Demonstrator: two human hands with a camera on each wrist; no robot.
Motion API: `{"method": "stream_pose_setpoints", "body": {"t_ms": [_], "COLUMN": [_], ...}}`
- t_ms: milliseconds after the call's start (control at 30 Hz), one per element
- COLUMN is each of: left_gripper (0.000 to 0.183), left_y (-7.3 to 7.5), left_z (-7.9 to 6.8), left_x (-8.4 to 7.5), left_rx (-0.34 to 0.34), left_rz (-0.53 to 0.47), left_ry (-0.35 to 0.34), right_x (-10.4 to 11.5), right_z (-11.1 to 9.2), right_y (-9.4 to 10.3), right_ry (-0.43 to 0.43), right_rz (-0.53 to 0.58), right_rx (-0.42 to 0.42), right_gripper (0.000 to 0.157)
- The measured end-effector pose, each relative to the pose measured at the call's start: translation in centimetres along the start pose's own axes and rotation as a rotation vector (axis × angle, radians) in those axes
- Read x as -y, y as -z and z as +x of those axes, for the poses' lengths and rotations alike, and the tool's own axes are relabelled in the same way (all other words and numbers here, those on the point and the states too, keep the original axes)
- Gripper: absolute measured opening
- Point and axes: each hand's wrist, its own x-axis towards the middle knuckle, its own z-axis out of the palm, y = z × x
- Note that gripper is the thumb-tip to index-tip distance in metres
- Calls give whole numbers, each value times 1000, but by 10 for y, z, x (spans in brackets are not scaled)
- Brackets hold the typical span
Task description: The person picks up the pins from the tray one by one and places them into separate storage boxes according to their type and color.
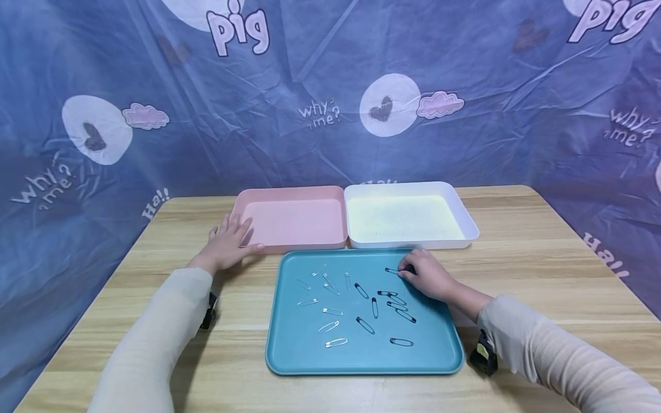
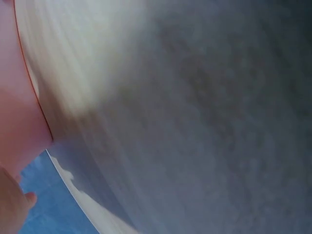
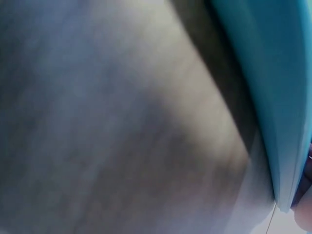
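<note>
Right hand [image 1: 428, 276] at a slim black metal safety pin [image 1: 391, 270], far right part of the teal rectangular tray [image 1: 304, 360].
Thumb and fingers seem to pinch one end (the other pokes out leftward); a light grip and straight lift should suit so thin a pin. The left hand [image 1: 226, 245] lies spread at the pink rectangular box's [image 1: 296, 221] left edge. The blue printed fabric backdrop [image 1: 268, 152] reads "pig", "why me?" and "Ha!!"; no brand is legible.
</note>
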Motion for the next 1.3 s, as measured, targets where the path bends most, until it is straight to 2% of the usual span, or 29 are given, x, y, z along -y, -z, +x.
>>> {"method": "stream_pose_setpoints", "body": {"t_ms": [133, 367, 767, 1033, 1300], "left_gripper": [86, 81, 79, 79, 77], "left_y": [0, -1, -1, 0, -2], "left_z": [0, 0, -1, -1, -1], "left_x": [1, 1, 1, 2, 2], "left_rx": [-1, -3, -10, -15, -22], "left_rz": [-4, 8, -14, -23, 0], "left_ry": [3, -8, -19, -25, -38], "right_x": [0, 3, 7, 6, 4], "right_z": [2, 4, 11, 11, 10], "right_y": [1, 3, 7, 7, 11], "right_ry": [-29, -143, -244, -205, -184], "right_rz": [41, 124, 166, 188, 271], "right_rx": [3, 58, 108, 114, 132], "right_gripper": [4, 6, 8, 7, 8]}}
